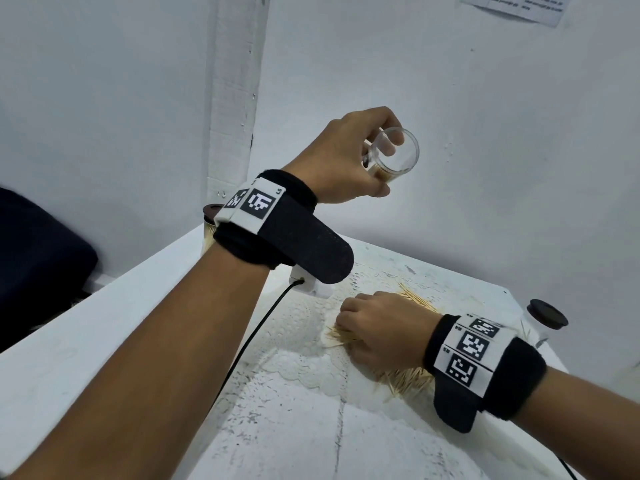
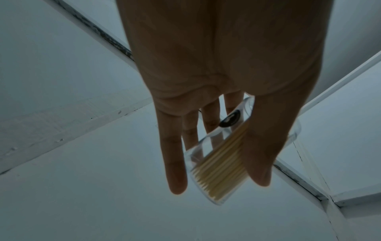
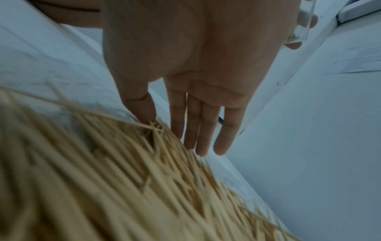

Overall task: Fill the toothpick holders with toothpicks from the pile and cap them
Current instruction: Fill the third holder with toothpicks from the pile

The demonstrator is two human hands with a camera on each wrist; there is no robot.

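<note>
Left hand raised well above the counter, grip clamped around a clear toothpick holder: thumb on one side of the wall, fingers on the other. Holder tilted, open mouth toward the head camera, uncapped, partly filled with toothpicks lying along its lower wall. Behind the left wrist, at the counter's far edge, a capped holder packed with toothpicks, mostly hidden by the wristband.

Below and to the right of the left grip, right hand down on the toothpick pile, fingers nearly straight and apart, tips touching the sticks, thumb at the pile's edge; nothing enclosed in the grip. Pile spread on a white lace mat on the counter. Beyond the right wrist, a clear holder with a dark cap, apart from the pile.
</note>
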